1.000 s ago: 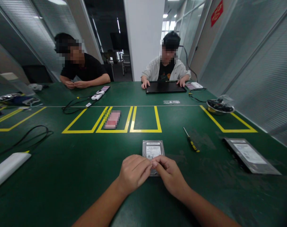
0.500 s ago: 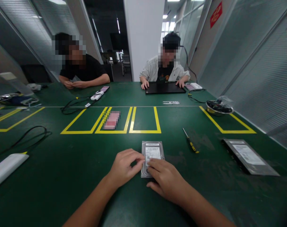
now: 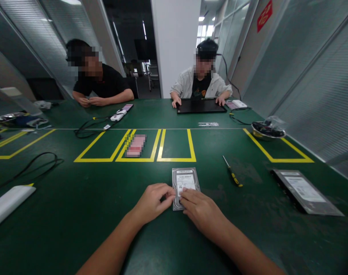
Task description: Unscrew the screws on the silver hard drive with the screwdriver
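A silver hard drive (image 3: 190, 174) with a white label lies on the green table in front of me, its label facing up. At its left edge the thumb and forefinger of my left hand (image 3: 153, 204) come together in a pinch. My right hand (image 3: 203, 209) reaches over the right side and lower part of the drive. Its fingers are held together on the label, and its thumb is mostly hidden beneath the hand. To the right lies a black and yellow screwdriver (image 3: 232, 173), apart from both hands.
A larger flat metal device (image 3: 307, 191) lies at right, near a bowl of black items (image 3: 268, 130). Yellow tape (image 3: 176, 159) marks the table; a phone (image 3: 136, 146) sits within it. Two people sit opposite, one holding a black panel (image 3: 201, 106). A white object (image 3: 10, 204) is at left.
The hard drive has shifted slightly away from me, with my right hand following. My right thumb, earlier visible below the drive, is now tucked in. My left hand keeps its pinch at the edge.
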A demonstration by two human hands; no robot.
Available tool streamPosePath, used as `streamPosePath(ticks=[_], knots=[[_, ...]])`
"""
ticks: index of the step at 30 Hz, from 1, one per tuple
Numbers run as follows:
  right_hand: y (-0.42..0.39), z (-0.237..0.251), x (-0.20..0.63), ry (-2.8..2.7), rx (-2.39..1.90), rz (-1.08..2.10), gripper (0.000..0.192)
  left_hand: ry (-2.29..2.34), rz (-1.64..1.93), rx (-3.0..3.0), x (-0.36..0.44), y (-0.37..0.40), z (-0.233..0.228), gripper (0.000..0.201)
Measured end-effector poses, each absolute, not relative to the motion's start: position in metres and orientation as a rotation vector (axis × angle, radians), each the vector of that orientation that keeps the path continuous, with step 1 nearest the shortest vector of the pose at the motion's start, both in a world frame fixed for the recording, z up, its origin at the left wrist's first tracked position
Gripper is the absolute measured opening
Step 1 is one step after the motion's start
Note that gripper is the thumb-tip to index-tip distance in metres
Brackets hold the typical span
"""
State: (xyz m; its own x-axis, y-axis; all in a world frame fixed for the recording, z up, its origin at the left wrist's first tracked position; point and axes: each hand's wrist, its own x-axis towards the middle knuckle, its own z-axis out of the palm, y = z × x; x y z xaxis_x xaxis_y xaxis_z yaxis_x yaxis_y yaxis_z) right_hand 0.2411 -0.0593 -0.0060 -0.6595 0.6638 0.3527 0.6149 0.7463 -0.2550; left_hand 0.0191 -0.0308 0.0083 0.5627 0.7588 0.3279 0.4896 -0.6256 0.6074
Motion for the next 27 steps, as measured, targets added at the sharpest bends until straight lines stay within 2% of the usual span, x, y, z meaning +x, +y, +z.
streamPosePath(ticks=[15,27], knots=[[-0.048,-0.015,0.242,-2.457,-0.906,-0.137,0.032,1.006,0.504,2.454,0.017,-0.036,0.012,0.011],[-0.047,-0.011,0.244,-2.471,-0.913,-0.097,0.033,0.982,0.405,2.556,0.02,-0.035,0.018,0.016]])
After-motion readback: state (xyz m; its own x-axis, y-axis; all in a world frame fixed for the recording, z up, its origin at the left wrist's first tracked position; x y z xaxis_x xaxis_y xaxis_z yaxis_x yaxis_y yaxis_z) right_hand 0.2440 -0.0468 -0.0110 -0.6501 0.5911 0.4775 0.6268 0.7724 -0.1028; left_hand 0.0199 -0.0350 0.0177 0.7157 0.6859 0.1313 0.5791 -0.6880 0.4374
